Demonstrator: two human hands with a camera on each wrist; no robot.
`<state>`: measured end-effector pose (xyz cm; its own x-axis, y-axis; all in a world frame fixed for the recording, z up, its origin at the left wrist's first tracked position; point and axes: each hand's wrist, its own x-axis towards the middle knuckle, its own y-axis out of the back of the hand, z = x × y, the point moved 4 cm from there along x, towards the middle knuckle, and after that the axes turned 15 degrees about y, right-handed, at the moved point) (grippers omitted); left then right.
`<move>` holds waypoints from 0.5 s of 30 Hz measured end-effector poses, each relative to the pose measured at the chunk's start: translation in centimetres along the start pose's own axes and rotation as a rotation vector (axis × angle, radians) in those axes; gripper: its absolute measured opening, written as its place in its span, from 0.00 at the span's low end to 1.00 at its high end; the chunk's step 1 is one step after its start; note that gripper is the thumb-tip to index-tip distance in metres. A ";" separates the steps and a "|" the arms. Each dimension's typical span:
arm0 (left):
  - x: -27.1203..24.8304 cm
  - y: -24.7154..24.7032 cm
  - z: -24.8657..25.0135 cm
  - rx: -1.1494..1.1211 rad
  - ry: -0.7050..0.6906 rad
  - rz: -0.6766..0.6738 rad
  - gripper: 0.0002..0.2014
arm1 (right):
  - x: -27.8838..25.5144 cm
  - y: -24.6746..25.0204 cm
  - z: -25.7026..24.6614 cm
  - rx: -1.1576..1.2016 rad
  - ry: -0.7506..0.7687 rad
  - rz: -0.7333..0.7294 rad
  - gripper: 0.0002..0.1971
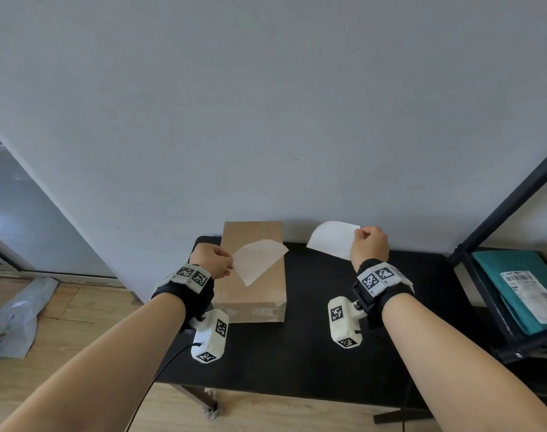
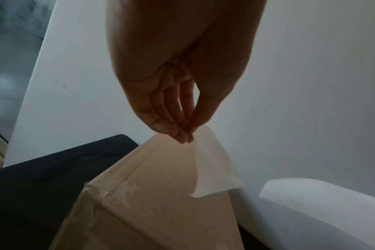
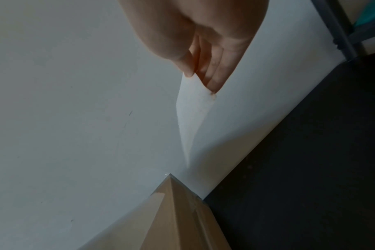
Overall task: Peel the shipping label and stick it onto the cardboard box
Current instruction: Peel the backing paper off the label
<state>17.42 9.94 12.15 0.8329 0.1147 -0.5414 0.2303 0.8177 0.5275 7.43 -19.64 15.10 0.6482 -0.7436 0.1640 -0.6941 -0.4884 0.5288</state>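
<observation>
A brown cardboard box (image 1: 254,299) lies on the black table (image 1: 297,363) against the wall. My left hand (image 1: 230,264) pinches the corner of a cream sheet (image 1: 259,260) that hangs over the box top; the left wrist view shows the pinch (image 2: 187,133), the sheet (image 2: 214,169) and the box (image 2: 150,211) below. My right hand (image 1: 358,234) pinches a whiter sheet (image 1: 331,240) in the air right of the box, also seen from the right wrist (image 3: 200,79) edge-on (image 3: 192,115). The two sheets are apart. I cannot tell which is the label.
A black metal shelf (image 1: 484,275) stands at the right table end with a teal parcel (image 1: 521,294) bearing a printed label. A grey wall (image 1: 266,120) rises directly behind the table. Grey plastic wrap (image 1: 19,319) lies on the wooden floor at left.
</observation>
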 end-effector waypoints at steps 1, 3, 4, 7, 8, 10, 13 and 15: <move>-0.1 -0.3 0.2 0.001 -0.001 -0.010 0.12 | 0.2 0.3 0.1 -0.006 0.000 0.010 0.11; -0.4 -1.3 0.7 0.003 0.006 -0.053 0.12 | 0.5 0.9 0.5 -0.011 0.017 0.014 0.11; -0.6 -1.9 1.0 0.007 0.011 -0.084 0.11 | 0.6 1.1 0.6 -0.015 0.034 0.007 0.11; -1.5 -4.5 2.0 0.047 0.004 -0.174 0.10 | 0.8 1.4 1.3 -0.028 0.090 -0.026 0.11; -1.9 -5.5 2.2 0.073 0.000 -0.200 0.10 | 0.9 1.4 1.6 -0.036 0.106 -0.040 0.10; -2.5 -7.3 2.5 0.134 -0.007 -0.232 0.08 | 0.9 1.2 2.1 -0.053 0.145 -0.077 0.10; -3.0 -9.7 2.6 0.204 -0.011 -0.234 0.09 | 0.8 0.8 2.8 -0.096 0.213 -0.140 0.10; -3.0 -10.9 2.7 0.233 -0.015 -0.226 0.11 | 0.7 0.4 3.2 -0.118 0.243 -0.176 0.10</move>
<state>13.80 -0.86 9.81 0.7542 -0.0646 -0.6535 0.5182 0.6699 0.5317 6.56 -21.80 12.75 0.8209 -0.5144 0.2480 -0.5327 -0.5332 0.6572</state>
